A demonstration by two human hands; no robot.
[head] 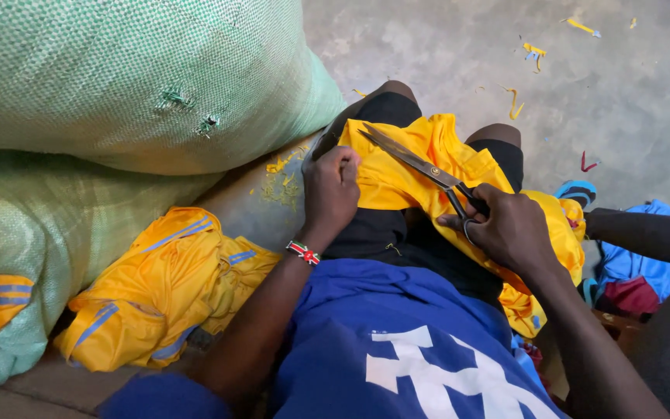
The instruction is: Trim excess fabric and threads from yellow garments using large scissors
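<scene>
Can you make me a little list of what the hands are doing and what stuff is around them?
left hand: pinches the yellow cloth on the lap
right hand: holds the scissors, blades open over the cloth
beside, left: pile of yellow garments with blue stripes
behind them: green woven sacks
floor: grey, with scattered cloth scraps
wrist: striped bracelet

The scissors (420, 164) at the centre are dull grey metal. The yellow garment (420, 174) under them is smooth, slightly shiny cloth. The green sacks (118, 77), upper left, are coarse woven plastic.
</scene>
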